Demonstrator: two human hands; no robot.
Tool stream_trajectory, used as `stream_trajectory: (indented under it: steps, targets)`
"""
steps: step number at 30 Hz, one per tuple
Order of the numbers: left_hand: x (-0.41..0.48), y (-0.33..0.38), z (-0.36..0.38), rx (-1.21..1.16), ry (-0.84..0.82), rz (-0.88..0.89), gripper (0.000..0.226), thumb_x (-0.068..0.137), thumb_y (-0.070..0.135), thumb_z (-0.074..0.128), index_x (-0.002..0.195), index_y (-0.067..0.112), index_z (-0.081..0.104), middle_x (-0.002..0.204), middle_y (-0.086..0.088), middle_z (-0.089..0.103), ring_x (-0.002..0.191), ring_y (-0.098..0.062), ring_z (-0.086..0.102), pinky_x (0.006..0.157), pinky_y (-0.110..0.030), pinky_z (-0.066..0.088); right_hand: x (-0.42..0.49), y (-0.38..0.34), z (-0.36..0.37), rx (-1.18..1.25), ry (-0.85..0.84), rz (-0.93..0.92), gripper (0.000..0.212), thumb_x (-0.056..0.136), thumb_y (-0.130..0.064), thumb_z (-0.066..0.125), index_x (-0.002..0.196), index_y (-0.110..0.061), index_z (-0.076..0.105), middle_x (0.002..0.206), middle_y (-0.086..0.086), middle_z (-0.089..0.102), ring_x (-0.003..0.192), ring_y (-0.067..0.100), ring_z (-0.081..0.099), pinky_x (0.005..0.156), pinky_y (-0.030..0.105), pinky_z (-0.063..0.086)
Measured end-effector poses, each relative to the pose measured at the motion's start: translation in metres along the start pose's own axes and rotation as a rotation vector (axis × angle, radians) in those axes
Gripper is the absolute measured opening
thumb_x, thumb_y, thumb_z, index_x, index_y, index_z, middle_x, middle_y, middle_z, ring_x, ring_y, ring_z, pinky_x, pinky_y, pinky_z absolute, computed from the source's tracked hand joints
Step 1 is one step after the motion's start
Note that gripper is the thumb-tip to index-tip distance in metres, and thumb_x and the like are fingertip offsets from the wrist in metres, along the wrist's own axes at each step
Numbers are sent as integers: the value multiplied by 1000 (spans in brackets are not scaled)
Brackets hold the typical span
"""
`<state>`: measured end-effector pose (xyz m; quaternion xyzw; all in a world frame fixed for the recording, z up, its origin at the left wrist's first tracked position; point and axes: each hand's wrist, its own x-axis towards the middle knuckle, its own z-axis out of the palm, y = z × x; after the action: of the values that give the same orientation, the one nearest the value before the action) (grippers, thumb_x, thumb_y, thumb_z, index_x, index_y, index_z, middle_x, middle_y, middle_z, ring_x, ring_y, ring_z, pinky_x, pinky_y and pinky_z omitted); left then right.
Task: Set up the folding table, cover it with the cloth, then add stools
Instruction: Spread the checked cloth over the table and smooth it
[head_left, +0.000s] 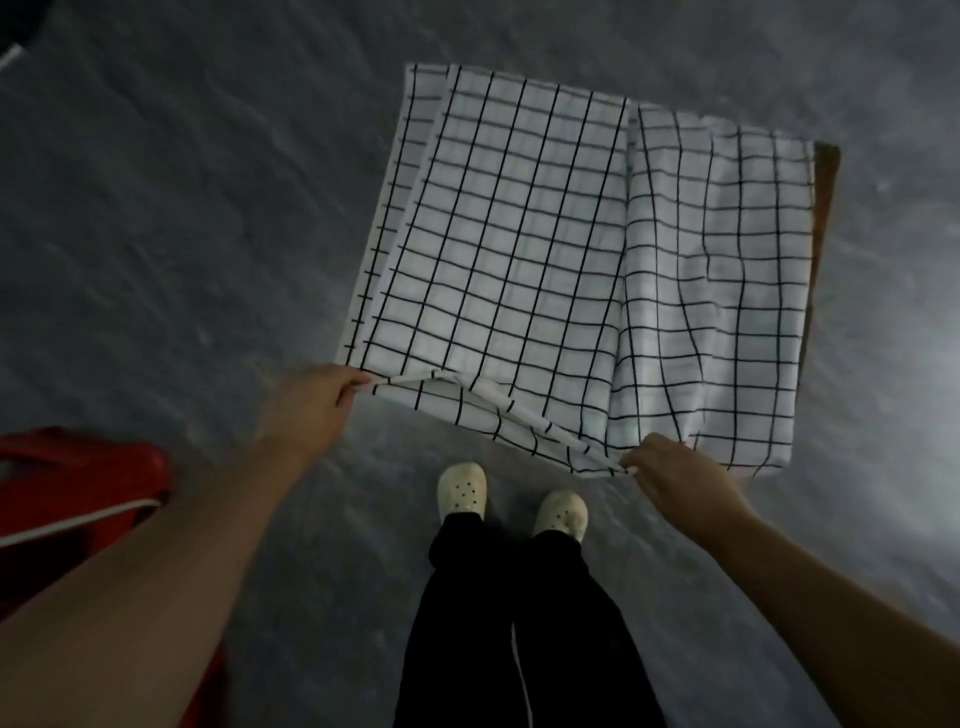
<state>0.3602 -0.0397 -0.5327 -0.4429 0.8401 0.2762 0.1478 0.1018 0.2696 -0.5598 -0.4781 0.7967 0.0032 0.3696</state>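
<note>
Status of work: the folding table (827, 176) stood on its legs as far as could be judged. Only a brown strip of its top showed, along the far right side. The first step was assessed as complete.

The checked cloth (519, 249) lay on the table but was not yet spread out. A doubled layer showed along its left side, a crease ran down the middle, and the right half was rippled. The brown strip of tabletop remained uncovered. The covering step was assessed as under way.

The left hand (317, 410) pinched the cloth's near left corner between thumb and fingers. The right hand (670, 470) pinched the near edge further right, with its fingers curled onto the fabric. The hem sagged between the two grips.

No stool stood at the table, so that step remained to be done.

Surroundings: a red object (78, 483) with a pale stripe lay at the left margin, well apart from the table. Whether it was a stool could not be determined. The person's feet, in pale clogs (462, 486), stood on the grey floor (156, 208) just short of the table's near edge. Nothing was seen obstructing the cloth.
</note>
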Motion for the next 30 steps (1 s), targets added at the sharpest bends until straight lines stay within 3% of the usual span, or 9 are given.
stream_trajectory:
  steps: [8,13,17,21,25,27,30]
  targets:
    - [16,-25,35,47,-43,20,27,94,9,47,115,13,65,111,-11,64,95,-27,59,74,-29,42,23,-4,51,50,2,122,24,94,-16,47,111,-21,63,110,-3,57,103,16,54,73,27,36]
    - [25,-41,46,153,-97,70,25,93,7,46,107,13,66,109,-9,65,94,-27,59,77,-34,45,32,-8,68,91,30,208,25,93,-13,48,109,-20,65,110,0,59,103,20,56,75,30,41]
    - [30,-42,51,232,-148,94,28,94,8,44,112,13,65,116,-9,64,100,-27,59,84,-36,46,38,-12,78,121,41,257,25,93,-14,47,109,-21,65,108,0,58,102,21,55,73,30,41]
    - [39,-38,58,200,-222,175,36,86,2,51,119,13,62,120,-10,62,107,-28,56,92,-38,44,43,-7,78,143,12,210,24,92,-16,48,109,-21,64,108,0,57,103,19,54,76,29,41]
    - [42,-2,67,232,-181,357,45,80,7,55,124,19,58,125,-3,57,117,-24,50,107,-42,26,37,2,69,222,-34,89,28,86,-22,61,114,-20,62,110,0,55,108,18,51,88,29,41]
    - [44,27,75,239,-144,468,45,82,12,54,126,22,56,128,0,55,120,-21,48,109,-42,24,34,10,57,290,43,104,29,86,-26,63,115,-20,62,111,-3,55,109,13,49,91,28,40]
    - [54,78,95,207,-123,615,47,86,17,57,132,19,50,135,-3,51,124,-23,45,107,-40,29,38,35,29,383,320,224,23,90,-25,59,112,-19,63,110,-4,55,106,12,50,88,27,39]
